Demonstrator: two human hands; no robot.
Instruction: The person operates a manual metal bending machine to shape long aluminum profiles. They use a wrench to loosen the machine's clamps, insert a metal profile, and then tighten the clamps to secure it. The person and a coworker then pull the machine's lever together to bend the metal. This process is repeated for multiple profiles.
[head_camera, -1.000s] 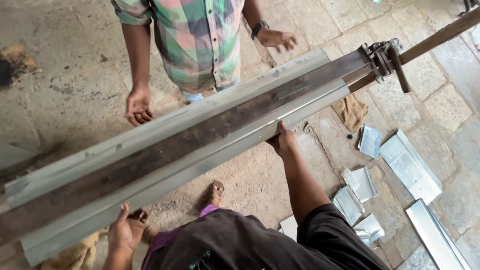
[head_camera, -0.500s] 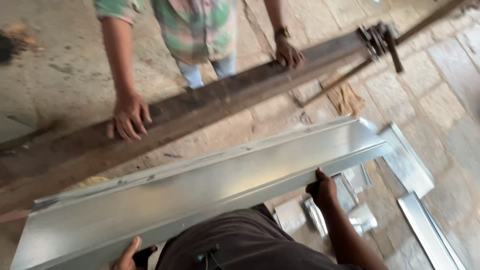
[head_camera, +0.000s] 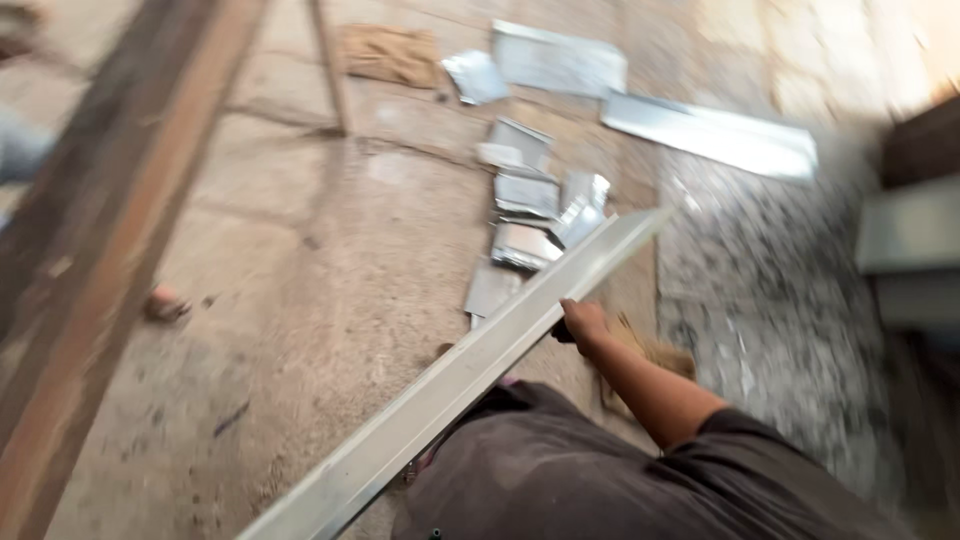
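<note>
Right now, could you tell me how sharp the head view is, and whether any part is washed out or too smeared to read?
Head view: motion blur smears the whole frame; the right hand on the long metal sheet is soft but readable; the metal offcuts on the stone floor show pale glare; the top right corner is washed out; the rusty beam at left is streaked.

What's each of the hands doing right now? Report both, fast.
Right hand: closed on the edge of the long bent sheet-metal strip, near its far end.
Left hand: not in view.
</note>
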